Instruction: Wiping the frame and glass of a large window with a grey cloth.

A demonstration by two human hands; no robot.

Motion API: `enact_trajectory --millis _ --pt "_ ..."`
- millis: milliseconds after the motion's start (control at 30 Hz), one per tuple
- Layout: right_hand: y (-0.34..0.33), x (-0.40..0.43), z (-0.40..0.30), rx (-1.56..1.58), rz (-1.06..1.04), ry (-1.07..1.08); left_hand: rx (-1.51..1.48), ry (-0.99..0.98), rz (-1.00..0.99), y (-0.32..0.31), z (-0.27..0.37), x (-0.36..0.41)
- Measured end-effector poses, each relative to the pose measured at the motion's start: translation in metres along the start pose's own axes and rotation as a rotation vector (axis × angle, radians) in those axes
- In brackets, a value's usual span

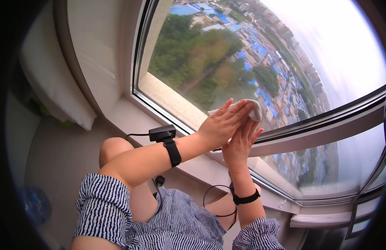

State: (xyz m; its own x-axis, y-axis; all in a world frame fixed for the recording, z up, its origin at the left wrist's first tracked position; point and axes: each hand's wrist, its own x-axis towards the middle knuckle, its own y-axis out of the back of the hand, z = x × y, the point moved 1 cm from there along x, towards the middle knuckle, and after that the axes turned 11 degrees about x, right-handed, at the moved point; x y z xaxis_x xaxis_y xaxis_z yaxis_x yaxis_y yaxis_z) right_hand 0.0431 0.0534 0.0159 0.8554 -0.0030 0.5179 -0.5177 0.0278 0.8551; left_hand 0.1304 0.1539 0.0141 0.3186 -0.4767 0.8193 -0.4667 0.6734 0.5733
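Observation:
A white cloth (pixel 256 112) lies bunched against the large window pane (pixel 199 59), low down near its right-hand frame. My left hand (pixel 222 123) presses flat over the cloth, its fingers pointing up and to the right. Just beneath it, my right hand (pixel 240 142) reaches upward with its fingertips at the cloth's lower edge, and the two hands overlap. Part of the cloth is hidden under the fingers. A black strap carrying a small black device (pixel 162 133) sits on my left forearm. Another black strap (pixel 247 198) circles my right wrist.
The pale window sill (pixel 199 162) runs below the glass. A dark window frame bar (pixel 321 120) borders the pane on the right, beside another window section (pixel 333 162). Black cables (pixel 219 215) hang near my lap. White fabric (pixel 61 84) hangs at left; a clear plastic bottle (pixel 37 204) stands lower left.

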Motion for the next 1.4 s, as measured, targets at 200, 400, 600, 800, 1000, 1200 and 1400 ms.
enact_trajectory --millis 200,400,600,800,1000,1200,1400 --pt "0.042 0.021 0.001 -0.095 0.070 -0.158 -0.173 0.004 0.160 0.023 0.016 0.042" --pt "0.105 0.064 -0.013 -0.162 0.091 -0.124 -0.269 -0.006 0.250 0.058 0.005 0.076" --pt "0.121 0.104 -0.039 -0.161 0.241 0.057 -0.182 0.160 0.363 0.085 -0.023 0.092" --pt "0.105 0.122 -0.047 -0.148 0.285 0.149 -0.150 0.226 0.328 0.087 -0.039 0.088" --pt "0.080 0.125 -0.043 -0.069 0.266 0.189 0.030 0.236 0.245 0.083 -0.042 0.082" --pt "0.050 0.115 -0.034 -0.012 0.197 0.223 0.221 0.210 0.161 0.063 -0.039 0.067" --pt "0.021 0.097 -0.025 -0.005 0.110 0.224 0.307 0.158 0.037 0.043 -0.036 0.043"
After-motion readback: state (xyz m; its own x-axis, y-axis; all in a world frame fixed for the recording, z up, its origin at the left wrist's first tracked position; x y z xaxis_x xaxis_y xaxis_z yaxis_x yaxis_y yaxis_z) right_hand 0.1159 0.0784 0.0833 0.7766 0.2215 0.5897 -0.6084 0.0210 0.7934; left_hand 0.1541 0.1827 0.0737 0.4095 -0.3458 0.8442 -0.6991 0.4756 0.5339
